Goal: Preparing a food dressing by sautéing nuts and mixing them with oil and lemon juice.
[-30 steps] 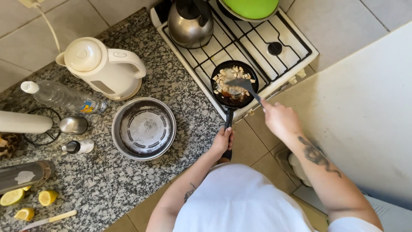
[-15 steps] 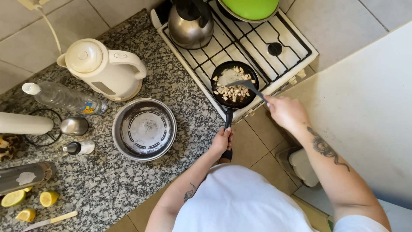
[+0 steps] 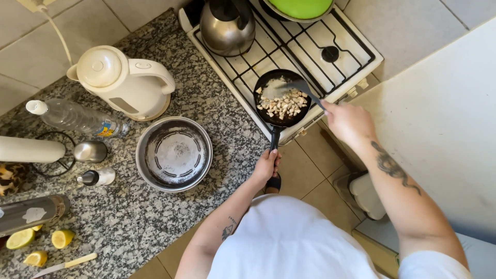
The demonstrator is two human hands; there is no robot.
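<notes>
Left hand (image 3: pixel 266 166) grips pan (image 3: pixel 281 98) handle (pale chopped pieces (image 3: pixel 283 105) inside).

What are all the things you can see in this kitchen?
Frying pan: 1, black, on stove, pale chopped food inside
Spatula: 1, dark, in pan
Stove: 1, white
Kettle: 1, steel, on stove
Lid: 1, green, stove back
Electric kettle: 1, cream, counter
Metal bowl: 1, silver, counter
Water bottle: 1, clear
Lemon pieces: 3, yellow
Knife: 1, pale handle
Left hand: grip on pan handle
Right hand: grip on spatula
</notes>
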